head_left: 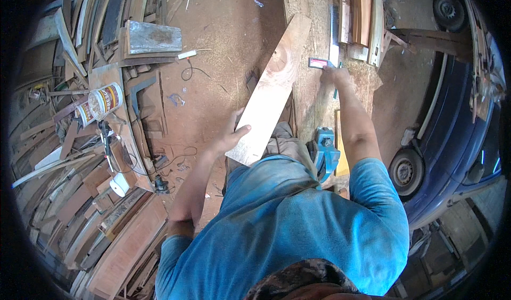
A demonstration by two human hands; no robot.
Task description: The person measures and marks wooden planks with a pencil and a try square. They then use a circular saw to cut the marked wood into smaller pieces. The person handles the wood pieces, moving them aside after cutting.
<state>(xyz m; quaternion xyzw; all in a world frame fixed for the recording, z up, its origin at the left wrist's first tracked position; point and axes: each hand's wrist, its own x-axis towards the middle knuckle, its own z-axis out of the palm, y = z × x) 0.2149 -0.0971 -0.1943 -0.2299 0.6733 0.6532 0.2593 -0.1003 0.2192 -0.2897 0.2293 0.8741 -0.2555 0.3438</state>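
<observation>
My left hand (pixel 232 135) is closed around the edge of a long pale board (pixel 269 98) with an angled far end and a darker knot. My right hand (pixel 336 75) reaches over the long workbench plank (pixel 304 103), its fingers closed at the end of a small dark rectangular item (pixel 317 63) with a red-and-white face. Just beyond that hand lies a long metal strip (pixel 334 26), and a thin green item shows partly under the hand. A blue power tool (pixel 325 153) sits on the bench nearer my body.
Stacked offcuts (pixel 80 28), two white buckets (pixel 105 101) and corded tools (pixel 159 183) fill the left side. More boards (pixel 362 18) lie at the bench's far right. A blue car (pixel 455 156) stands along the right, near a loose wheel or tyre (pixel 448 11).
</observation>
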